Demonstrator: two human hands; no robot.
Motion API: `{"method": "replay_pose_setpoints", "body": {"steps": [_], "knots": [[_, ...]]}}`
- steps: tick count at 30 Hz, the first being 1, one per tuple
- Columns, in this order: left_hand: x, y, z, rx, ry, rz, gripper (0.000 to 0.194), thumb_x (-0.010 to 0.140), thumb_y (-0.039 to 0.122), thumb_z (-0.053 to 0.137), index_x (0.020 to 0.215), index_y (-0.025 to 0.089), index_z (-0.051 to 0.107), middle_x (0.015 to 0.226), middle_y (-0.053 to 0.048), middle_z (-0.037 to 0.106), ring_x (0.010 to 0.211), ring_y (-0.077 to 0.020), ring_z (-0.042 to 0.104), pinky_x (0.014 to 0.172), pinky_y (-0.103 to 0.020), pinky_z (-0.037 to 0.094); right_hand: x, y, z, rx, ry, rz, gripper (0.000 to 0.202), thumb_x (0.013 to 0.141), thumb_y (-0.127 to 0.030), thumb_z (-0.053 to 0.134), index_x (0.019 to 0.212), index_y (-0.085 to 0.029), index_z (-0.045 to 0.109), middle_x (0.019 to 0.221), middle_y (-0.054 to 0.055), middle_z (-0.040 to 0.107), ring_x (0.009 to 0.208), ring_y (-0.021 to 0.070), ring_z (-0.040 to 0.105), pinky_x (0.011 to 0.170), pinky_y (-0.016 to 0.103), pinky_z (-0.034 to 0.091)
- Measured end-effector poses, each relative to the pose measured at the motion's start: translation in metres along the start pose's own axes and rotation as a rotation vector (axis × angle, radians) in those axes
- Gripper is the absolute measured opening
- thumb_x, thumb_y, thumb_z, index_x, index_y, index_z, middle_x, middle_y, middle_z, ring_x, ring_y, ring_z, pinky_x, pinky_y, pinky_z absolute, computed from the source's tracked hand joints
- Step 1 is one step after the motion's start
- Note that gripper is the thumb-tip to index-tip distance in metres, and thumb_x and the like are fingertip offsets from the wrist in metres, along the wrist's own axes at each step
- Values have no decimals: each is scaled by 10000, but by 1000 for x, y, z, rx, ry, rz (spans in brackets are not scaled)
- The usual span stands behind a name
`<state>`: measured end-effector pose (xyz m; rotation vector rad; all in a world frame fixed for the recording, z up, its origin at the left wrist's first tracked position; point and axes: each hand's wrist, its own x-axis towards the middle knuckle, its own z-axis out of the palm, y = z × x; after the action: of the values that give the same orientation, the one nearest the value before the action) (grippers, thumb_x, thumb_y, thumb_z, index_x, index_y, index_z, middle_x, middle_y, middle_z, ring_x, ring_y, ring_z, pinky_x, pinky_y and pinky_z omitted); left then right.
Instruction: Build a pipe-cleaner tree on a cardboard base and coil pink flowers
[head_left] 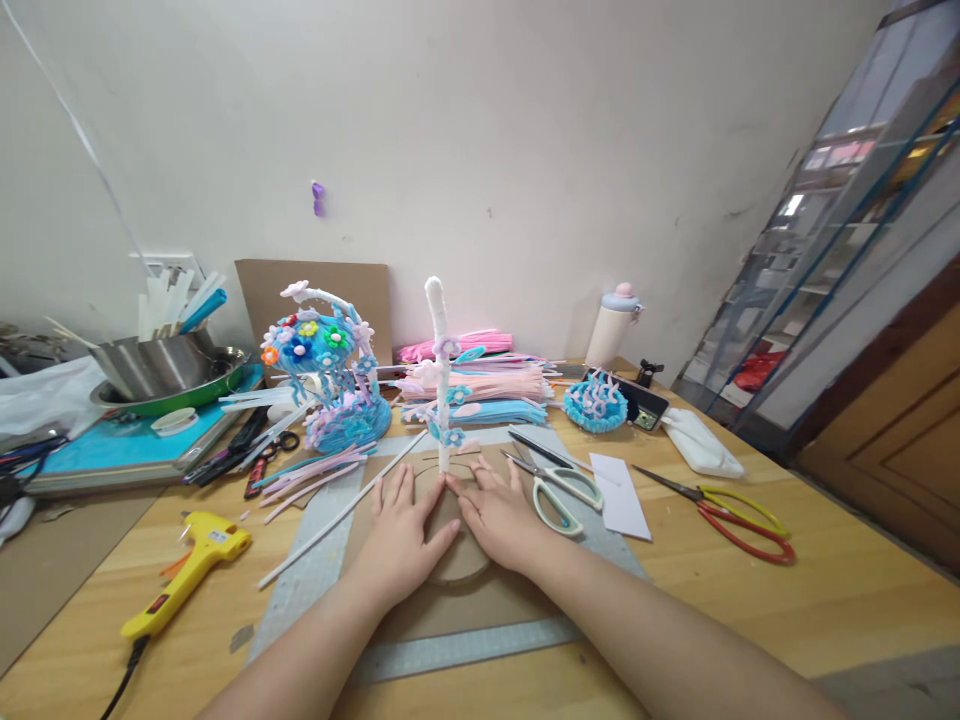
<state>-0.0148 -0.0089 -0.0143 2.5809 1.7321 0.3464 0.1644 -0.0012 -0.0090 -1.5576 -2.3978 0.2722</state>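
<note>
Stem [443, 385] upright just beyond 2 hands [501, 512]

A pale wooden table [810, 610] carries a grey cutting mat [465, 648] near the middle of its front edge; a yellow glue gun [187, 572] lies toward the front left corner; red-and-yellow-handled scissors [703, 494] lie near the right edge; bundled pipe cleaners [495, 381] and a bottle [609, 332] line the back edge.

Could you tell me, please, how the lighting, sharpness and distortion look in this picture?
Head view: soft, fairly even light, no harsh shadows around the left hand or right hand; head view: pale reflections on the steel bowl; head view: slight softness overall, the glass panels at right looking smeary; head view: apparent wide-angle distortion, those panels leaning steeply.
</note>
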Motion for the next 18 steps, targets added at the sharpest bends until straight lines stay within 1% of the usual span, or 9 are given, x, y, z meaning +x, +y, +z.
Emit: {"method": "replay_pose_setpoints", "body": {"steps": [4, 9, 12, 14, 15, 16, 17, 18], "knots": [[0, 0, 0, 4, 3, -2, 592, 862, 577, 383, 1396, 328, 332, 1466, -130, 342, 1383, -312, 184, 1082, -553, 114, 1, 1, 1, 6, 2, -1, 431, 954, -331, 266, 1357, -304, 416, 1420, 142, 382, 1354, 259, 253, 1064, 551, 12], [0, -2, 3, 2, 10, 2, 591, 865, 574, 377, 1397, 319, 336, 1464, -145, 340, 1381, -321, 183, 1077, -569, 122, 2, 2, 3, 18, 10, 5, 425, 954, -332, 278, 1352, -308, 424, 1428, 130, 378, 1360, 256, 241, 1069, 551, -10], [1, 0, -1, 5, 11, 0, 606, 869, 557, 382, 1410, 294, 313, 1473, -157, 315, 1386, -330, 158, 1070, -587, 128, 2, 2, 4, 30, 16, 12, 417, 952, -319, 293, 1347, -329, 425, 1431, 117, 377, 1364, 256, 235, 1063, 571, -10], [-3, 3, -13, -9, 40, 13, 646, 867, 535, 407, 1430, 249, 272, 1482, -160, 294, 1386, -334, 155, 1070, -586, 153, 1, 2, 4, 36, 20, 10, 411, 954, -319, 295, 1343, -343, 423, 1438, 111, 369, 1369, 255, 224, 1059, 583, -5], [-9, 5, -21, -28, 75, 33, 661, 866, 508, 428, 1438, 228, 249, 1484, -154, 292, 1384, -332, 168, 1072, -579, 171, 1, 3, 4, 43, 22, 8, 408, 957, -328, 291, 1342, -346, 425, 1444, 111, 358, 1372, 256, 215, 1058, 588, -4], [-17, 7, -32, -61, 134, 81, 668, 867, 475, 451, 1443, 222, 228, 1488, -140, 290, 1380, -323, 187, 1078, -564, 188, 0, 3, 4, 55, 26, 5, 406, 960, -343, 284, 1342, -347, 424, 1455, 109, 342, 1376, 258, 203, 1058, 590, -6], [-28, 9, -43, -98, 202, 145, 640, 877, 402, 465, 1445, 252, 211, 1496, -101, 284, 1377, -298, 211, 1094, -537, 189, 0, 3, 3, 70, 31, 0, 407, 964, -361, 275, 1342, -347, 423, 1465, 107, 324, 1379, 260, 191, 1057, 593, -11], [-42, 9, -54, -146, 287, 199, 625, 876, 342, 484, 1438, 277, 220, 1486, -75, 311, 1364, -284, 248, 1100, -517, 203, -1, 3, 2, 88, 35, -7, 410, 965, -381, 268, 1344, -348, 420, 1473, 102, 311, 1382, 263, 183, 1055, 598, -18]]}}
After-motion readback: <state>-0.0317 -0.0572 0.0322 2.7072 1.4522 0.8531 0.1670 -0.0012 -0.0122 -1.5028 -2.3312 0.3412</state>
